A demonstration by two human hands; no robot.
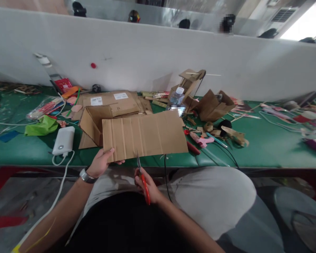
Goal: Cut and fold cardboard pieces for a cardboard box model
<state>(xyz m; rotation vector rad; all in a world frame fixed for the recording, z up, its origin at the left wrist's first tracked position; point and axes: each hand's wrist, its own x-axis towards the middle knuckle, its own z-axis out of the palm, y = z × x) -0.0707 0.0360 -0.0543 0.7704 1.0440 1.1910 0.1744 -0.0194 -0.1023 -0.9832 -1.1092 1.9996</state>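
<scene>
My left hand grips the lower left corner of a flat piece of brown cardboard, thumb on top and fingers beneath. Several vertical crease lines cross the cardboard's left and middle parts. In my right hand is a pair of scissors with red handles. Their blades point up and meet the cardboard's lower edge; whether they have cut into it I cannot tell. An open cardboard box stands just behind the sheet on the left.
On the green table lie a white power bank with a cable, a green cloth-like piece, a pink glue gun and cardboard scraps. Behind them are flat cardboard, a plastic bottle and a paper bag. A white partition rises at the back.
</scene>
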